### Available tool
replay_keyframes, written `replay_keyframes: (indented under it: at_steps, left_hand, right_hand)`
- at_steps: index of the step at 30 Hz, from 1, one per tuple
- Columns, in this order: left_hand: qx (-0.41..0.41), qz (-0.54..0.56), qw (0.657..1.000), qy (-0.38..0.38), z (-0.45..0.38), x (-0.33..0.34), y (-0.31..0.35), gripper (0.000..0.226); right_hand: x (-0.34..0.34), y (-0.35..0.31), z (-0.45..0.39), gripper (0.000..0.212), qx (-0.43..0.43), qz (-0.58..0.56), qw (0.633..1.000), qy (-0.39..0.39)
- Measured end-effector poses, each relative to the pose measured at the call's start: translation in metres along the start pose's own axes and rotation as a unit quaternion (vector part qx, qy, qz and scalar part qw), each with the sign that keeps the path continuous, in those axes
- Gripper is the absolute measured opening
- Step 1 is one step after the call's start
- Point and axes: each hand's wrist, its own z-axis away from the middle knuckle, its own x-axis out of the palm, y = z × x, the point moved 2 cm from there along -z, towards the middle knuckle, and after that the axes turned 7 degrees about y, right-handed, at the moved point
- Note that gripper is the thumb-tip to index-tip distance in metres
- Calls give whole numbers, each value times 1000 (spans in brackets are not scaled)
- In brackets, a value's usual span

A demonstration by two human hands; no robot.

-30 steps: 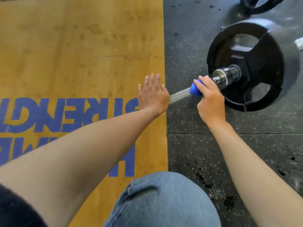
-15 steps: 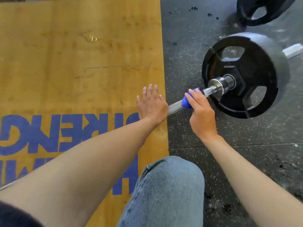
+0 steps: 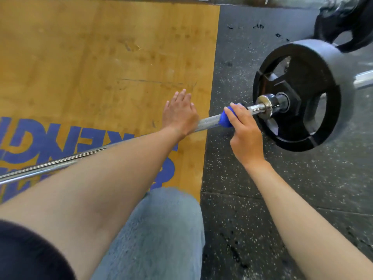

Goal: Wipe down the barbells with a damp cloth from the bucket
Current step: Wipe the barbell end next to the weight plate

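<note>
1. Nearest the kneeling person, the left hand [image 3: 180, 114] lies flat, fingers straight, on the knurled steel barbell shaft [image 3: 207, 123] low over the floor.
2. Beyond it, the right hand [image 3: 243, 132] grips the soft blue damp cloth [image 3: 224, 119] around the shaft.
3. Furthest, the black rubber weight plate [image 3: 302, 93]: heavy, rigid; take hold only at the shaft.

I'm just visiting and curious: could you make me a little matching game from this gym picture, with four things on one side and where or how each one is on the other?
Things:
1. blue cloth
2. left hand
3. weight plate
4. right hand

States:
A. fingers straight, resting on the bar above the wooden platform
B. black, standing on the speckled rubber floor
C. wrapped around the bar
D. gripping the cloth

Pairs: 1-C, 2-A, 3-B, 4-D
</note>
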Motion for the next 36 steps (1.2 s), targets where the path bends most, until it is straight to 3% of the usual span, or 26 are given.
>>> replay_keyframes:
  at_steps: [3, 5, 8, 10, 12, 15, 18, 22, 28, 32, 33, 36]
  left_hand:
    - [-3, -13, 999, 34, -4, -4, 1, 52]
    - [-18, -24, 998, 46, -5, -4, -1, 52]
    - [-44, -43, 997, 45, -4, -2, -1, 53]
    - [-66, -56, 995, 57, -1, 0, -1, 54]
    - [-93, -70, 991, 69, 4, 1, 0, 57]
    - [-126, -80, 988, 42, 14, 2, 5, 65]
    - [-143, -88, 986, 25, 26, 5, 7, 70]
    - [-158, -109, 981, -5, 44, 10, 11, 76]
    - [-151, -138, 979, 3, 90, 22, 23, 71]
    - [-150, -153, 976, 35, 124, 33, 31, 66]
    - [-145, -154, 976, 42, 133, 35, 33, 66]
    - [-135, -155, 976, 72, 158, 42, 35, 65]
  right_hand:
    - [-3, 20, -16, 66, 115, -25, 992, 45]
    - [0, 10, -14, 67, 147, -40, 986, 63]
    - [8, -11, 2, 76, 9, -46, 999, 20]
    - [4, 0, 2, 84, -115, -47, 991, -40]
    - [-9, 29, -12, 90, -180, -29, 980, -77]
    - [-30, 68, -20, 85, -141, -1, 986, -91]
    - [-31, 52, -5, 80, -85, -27, 993, -83]
    - [-26, 30, 21, 85, -210, -82, 965, -130]
    - [-55, 39, 47, 84, -44, -82, 989, -117]
    - [-61, 30, 90, 84, -180, -107, 970, -122]
    - [-64, 40, 93, 84, -172, -105, 973, -116]
    - [-79, 64, 110, 80, -36, -96, 992, -75]
